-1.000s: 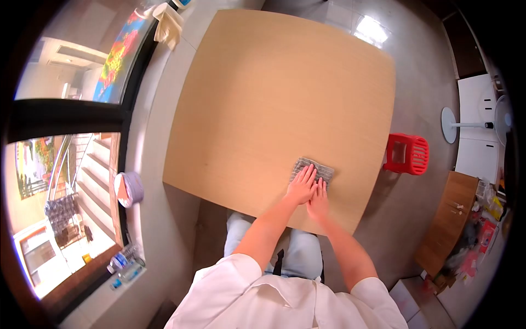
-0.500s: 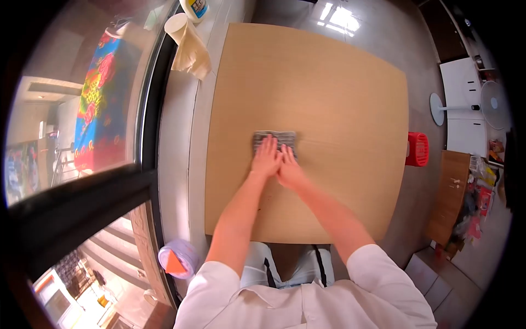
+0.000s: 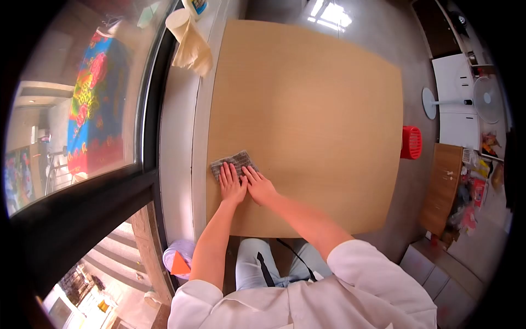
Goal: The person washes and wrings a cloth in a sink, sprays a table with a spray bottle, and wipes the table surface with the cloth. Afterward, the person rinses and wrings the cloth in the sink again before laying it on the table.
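Observation:
A folded grey striped cloth [image 3: 239, 158] lies on the wooden tabletop [image 3: 312, 120], close to its left edge and turned at an angle. My left hand [image 3: 233, 186] presses flat on the cloth with its fingers stretched out. Beside it, my right hand [image 3: 259, 187] rests its straight fingers on the cloth's right part. The two hands touch or nearly touch at the thumbs. Under the palms and fingers, part of the cloth is hidden.
On the ledge left of the table stand a paper roll [image 3: 189, 44], a bottle [image 3: 196, 6] and a lilac round container [image 3: 178, 253]. A red plastic basket [image 3: 411, 142] is beyond the right edge. Farther right are a fan [image 3: 486, 100] and white cabinets [image 3: 452, 82].
Both hands and the cloth have moved left and nearer to my body across the tabletop. The cloth has turned from straight to angled. The view has shifted slightly.

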A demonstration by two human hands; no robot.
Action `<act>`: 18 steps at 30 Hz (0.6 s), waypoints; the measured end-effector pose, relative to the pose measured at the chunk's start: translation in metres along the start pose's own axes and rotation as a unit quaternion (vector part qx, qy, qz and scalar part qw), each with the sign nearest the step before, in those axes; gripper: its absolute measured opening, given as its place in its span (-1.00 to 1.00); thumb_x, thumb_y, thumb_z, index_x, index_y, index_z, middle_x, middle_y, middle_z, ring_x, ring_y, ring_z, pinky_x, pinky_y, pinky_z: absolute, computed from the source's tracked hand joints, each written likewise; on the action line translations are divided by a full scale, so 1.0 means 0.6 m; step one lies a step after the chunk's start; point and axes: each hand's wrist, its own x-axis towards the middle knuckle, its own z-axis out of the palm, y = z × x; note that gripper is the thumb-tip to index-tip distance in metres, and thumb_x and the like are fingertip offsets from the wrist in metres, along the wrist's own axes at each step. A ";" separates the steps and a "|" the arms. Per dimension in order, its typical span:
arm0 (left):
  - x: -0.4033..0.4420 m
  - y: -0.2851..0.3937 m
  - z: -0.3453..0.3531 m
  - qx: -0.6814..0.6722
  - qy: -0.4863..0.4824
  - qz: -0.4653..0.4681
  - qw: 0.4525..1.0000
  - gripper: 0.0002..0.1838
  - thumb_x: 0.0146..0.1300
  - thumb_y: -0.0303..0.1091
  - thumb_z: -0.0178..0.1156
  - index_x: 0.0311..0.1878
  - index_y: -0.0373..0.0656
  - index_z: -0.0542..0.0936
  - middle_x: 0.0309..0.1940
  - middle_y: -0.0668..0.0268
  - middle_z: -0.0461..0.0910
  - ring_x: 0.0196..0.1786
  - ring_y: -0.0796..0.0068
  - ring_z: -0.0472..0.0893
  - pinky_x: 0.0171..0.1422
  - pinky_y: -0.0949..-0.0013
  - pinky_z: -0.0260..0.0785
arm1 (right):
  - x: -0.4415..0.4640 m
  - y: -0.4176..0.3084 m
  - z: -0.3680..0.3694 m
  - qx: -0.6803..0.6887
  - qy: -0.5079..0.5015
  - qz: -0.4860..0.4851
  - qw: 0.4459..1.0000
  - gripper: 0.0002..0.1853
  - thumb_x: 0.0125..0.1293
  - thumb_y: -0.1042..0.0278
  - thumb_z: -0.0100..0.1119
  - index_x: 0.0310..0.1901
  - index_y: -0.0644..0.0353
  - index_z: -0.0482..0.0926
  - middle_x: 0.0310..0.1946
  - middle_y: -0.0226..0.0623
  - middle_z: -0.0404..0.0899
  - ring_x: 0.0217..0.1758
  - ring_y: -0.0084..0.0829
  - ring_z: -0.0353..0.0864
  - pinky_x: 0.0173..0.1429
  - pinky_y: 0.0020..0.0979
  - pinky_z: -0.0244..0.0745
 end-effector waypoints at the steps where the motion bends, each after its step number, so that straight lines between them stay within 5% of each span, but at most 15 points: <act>1: -0.002 0.008 0.001 0.030 -0.004 -0.004 1.000 -0.26 0.29 0.04 -0.29 0.37 -0.25 -0.16 0.40 0.08 -0.32 0.44 0.15 -0.29 0.44 0.05 -0.45 | -0.009 0.007 -0.002 -0.014 -0.035 -0.008 0.999 -0.41 0.08 0.39 0.02 0.19 0.33 0.21 0.32 -0.06 0.02 0.40 -0.18 -0.02 0.35 -0.29 0.08; 4: 0.033 0.079 0.011 0.028 -0.041 0.060 0.997 -0.23 0.28 0.07 -0.28 0.37 -0.23 -0.22 0.40 0.10 -0.38 0.44 0.14 -0.35 0.44 0.02 -0.52 | -0.038 0.049 0.016 0.012 0.063 0.098 0.993 -0.42 0.05 0.38 0.05 0.15 0.36 0.23 0.31 -0.02 0.01 0.38 -0.16 0.02 0.35 -0.28 0.09; 10: -0.045 0.333 0.140 0.009 -0.052 0.156 0.986 -0.25 0.26 0.07 -0.26 0.37 -0.21 -0.12 0.41 0.14 -0.31 0.45 0.18 -0.31 0.45 0.06 -0.50 | -0.297 0.214 0.038 0.044 0.046 0.178 0.982 -0.43 0.09 0.40 0.02 0.18 0.38 0.19 0.31 0.03 0.00 0.38 -0.08 0.01 0.37 -0.23 0.03; 15: -0.201 0.556 0.284 0.018 -0.095 0.251 0.963 -0.29 0.26 0.06 -0.30 0.37 -0.17 -0.07 0.42 0.21 -0.27 0.45 0.25 -0.29 0.46 0.12 -0.48 | -0.600 0.312 0.084 0.023 -0.113 0.264 0.958 -0.47 0.22 0.37 -0.15 0.23 0.33 0.14 0.34 0.05 -0.12 0.39 0.02 -0.07 0.39 -0.22 -0.04; 18: -0.290 0.647 0.347 0.035 -0.139 0.309 0.940 -0.33 0.28 0.04 -0.33 0.38 -0.10 -0.06 0.42 0.32 -0.27 0.45 0.37 -0.26 0.47 0.21 -0.47 | -0.723 0.313 0.038 -0.004 -0.261 0.299 0.918 -0.39 0.21 0.33 -0.18 0.27 0.43 0.03 0.35 0.11 -0.20 0.42 0.01 -0.24 0.45 -0.23 -0.29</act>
